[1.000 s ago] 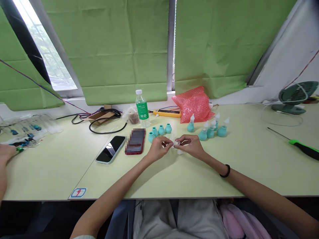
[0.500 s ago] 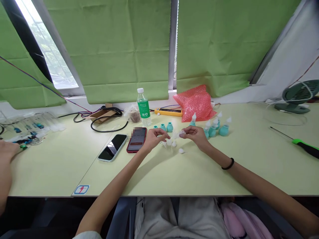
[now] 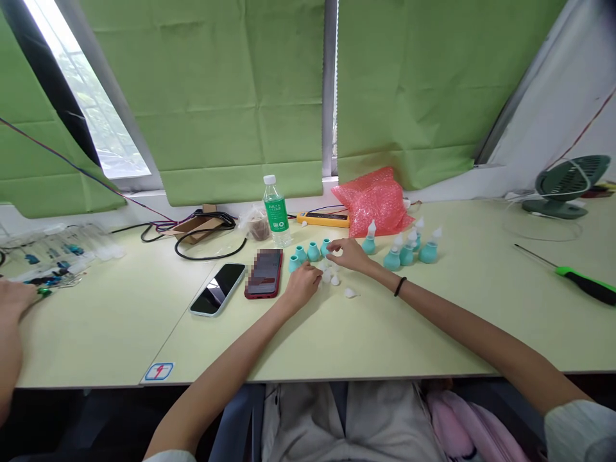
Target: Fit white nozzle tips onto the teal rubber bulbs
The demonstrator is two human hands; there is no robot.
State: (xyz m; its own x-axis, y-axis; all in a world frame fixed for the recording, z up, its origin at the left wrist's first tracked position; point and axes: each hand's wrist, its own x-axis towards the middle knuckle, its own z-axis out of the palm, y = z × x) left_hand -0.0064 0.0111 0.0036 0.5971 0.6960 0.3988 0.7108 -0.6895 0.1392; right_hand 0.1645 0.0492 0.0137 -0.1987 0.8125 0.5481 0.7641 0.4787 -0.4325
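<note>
The right hand (image 3: 349, 254) is stretching palm-down, fingertips reaching the uncapped teal rubber bulbs (image 3: 312, 251); whether it is gripping one cannot be told. The left hand (image 3: 304, 282) is lying curled, its hold hidden, beside small white plastic caps (image 3: 332, 278) on the pale green table (image 3: 337, 333). Half a second earlier both hands were hovering higher.

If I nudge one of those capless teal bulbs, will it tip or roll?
Probably steady: each teal bulb stands upright on a wide base. Likely light and squashy, given its rounded rubbery look. Knocked over, the round body might roll on the smooth table.
</note>
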